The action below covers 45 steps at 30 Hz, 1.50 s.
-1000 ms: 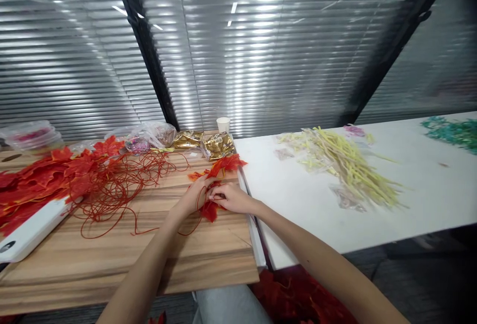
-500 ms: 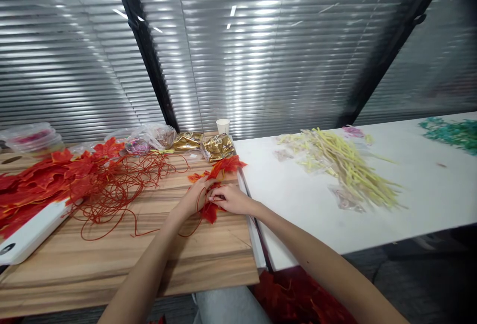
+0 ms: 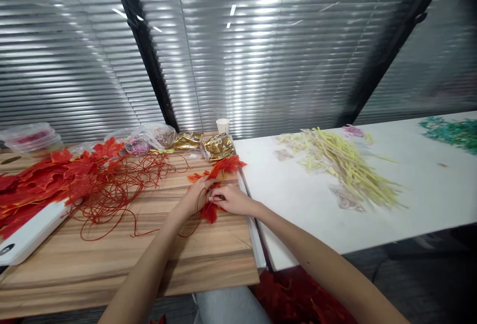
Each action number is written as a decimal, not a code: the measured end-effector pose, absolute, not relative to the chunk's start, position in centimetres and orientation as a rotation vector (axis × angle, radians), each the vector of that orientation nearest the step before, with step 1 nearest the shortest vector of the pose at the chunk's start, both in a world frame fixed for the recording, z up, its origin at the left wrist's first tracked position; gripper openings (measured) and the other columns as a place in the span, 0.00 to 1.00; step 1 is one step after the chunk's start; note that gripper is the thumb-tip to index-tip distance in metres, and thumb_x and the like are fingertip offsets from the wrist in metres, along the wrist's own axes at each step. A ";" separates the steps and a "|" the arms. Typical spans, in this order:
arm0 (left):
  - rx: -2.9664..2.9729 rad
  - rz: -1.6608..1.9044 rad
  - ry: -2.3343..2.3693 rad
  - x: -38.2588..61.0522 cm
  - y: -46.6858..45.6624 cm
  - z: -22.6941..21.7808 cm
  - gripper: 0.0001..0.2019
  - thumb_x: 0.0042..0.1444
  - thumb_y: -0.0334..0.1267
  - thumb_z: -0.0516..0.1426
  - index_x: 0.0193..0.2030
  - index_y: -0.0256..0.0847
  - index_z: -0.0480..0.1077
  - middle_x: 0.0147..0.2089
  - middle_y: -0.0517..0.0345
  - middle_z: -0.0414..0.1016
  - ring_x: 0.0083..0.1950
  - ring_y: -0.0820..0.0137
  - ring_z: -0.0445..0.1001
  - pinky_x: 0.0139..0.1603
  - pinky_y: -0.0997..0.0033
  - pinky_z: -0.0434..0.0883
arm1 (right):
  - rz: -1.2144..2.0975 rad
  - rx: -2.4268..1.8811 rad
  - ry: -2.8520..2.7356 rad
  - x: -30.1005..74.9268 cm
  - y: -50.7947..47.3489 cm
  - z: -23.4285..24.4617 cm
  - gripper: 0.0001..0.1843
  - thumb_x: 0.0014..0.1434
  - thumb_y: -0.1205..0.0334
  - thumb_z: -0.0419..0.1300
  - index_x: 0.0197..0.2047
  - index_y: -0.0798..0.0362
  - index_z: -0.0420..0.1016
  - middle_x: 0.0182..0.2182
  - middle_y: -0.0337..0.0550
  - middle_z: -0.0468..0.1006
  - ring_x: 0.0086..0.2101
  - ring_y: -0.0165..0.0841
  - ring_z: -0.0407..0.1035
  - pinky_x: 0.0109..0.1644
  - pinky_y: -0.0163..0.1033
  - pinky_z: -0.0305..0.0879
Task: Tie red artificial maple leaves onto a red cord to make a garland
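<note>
My left hand [image 3: 195,196] and my right hand [image 3: 234,199] meet over red artificial maple leaves [image 3: 226,165] near the wooden table's right edge. The fingers of my right hand are pinched together on a thin red cord [image 3: 191,234], which loops round beside my left hand. My left hand is closed at the bunch of leaves, its fingertips partly hidden. Left of my hands lies a tangled heap of red cord [image 3: 119,185]. It touches a large pile of red maple leaves [image 3: 48,177] at the far left.
A white flat device [image 3: 35,232] lies front left. Gold packets [image 3: 218,147], a paper cup [image 3: 222,125], plastic bags [image 3: 158,136] and clear tubs [image 3: 32,137] line the back. The white table [image 3: 298,214] bears yellow strips [image 3: 346,165] and a green heap [image 3: 450,132].
</note>
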State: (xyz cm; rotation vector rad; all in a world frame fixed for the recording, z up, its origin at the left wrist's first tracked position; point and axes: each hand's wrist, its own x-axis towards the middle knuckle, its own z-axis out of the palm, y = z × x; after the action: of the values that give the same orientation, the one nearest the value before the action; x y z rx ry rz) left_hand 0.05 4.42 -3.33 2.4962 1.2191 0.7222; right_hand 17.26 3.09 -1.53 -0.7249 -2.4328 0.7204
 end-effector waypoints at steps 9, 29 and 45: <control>2.443 0.729 1.248 0.3 4.7 -3.4 0.17 0.45 0.29 0.53 0.44 0.37 0.70 0.45 0.48 0.72 0.42 0.63 0.70 0.47 0.59 0.67 | 0.618 -0.706 -2.469 17.1 2.9 -1.4 0.08 0.56 0.71 0.53 0.31 0.57 0.73 0.27 0.41 0.74 0.26 0.27 0.63 0.31 0.30 0.53; 2.417 0.684 1.269 0.5 3.8 -2.2 0.20 0.46 0.27 0.51 0.48 0.37 0.68 0.45 0.47 0.72 0.45 0.64 0.69 0.49 0.59 0.66 | 0.582 -0.722 -2.484 17.1 2.7 -1.2 0.10 0.57 0.71 0.51 0.31 0.57 0.73 0.29 0.43 0.76 0.29 0.28 0.66 0.33 0.31 0.55; 2.442 0.647 1.279 0.4 4.0 -2.4 0.20 0.46 0.28 0.51 0.49 0.37 0.67 0.43 0.47 0.72 0.43 0.64 0.69 0.47 0.61 0.66 | 0.584 -0.740 -2.491 17.1 2.7 -1.2 0.09 0.56 0.72 0.52 0.31 0.57 0.73 0.29 0.43 0.76 0.29 0.29 0.67 0.34 0.31 0.55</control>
State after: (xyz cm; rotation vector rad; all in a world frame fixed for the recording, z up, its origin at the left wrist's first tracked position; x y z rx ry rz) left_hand 0.39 3.96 -2.39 2.4417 1.2793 0.6468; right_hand 17.13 2.66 -1.17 -0.7399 -2.4905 0.5836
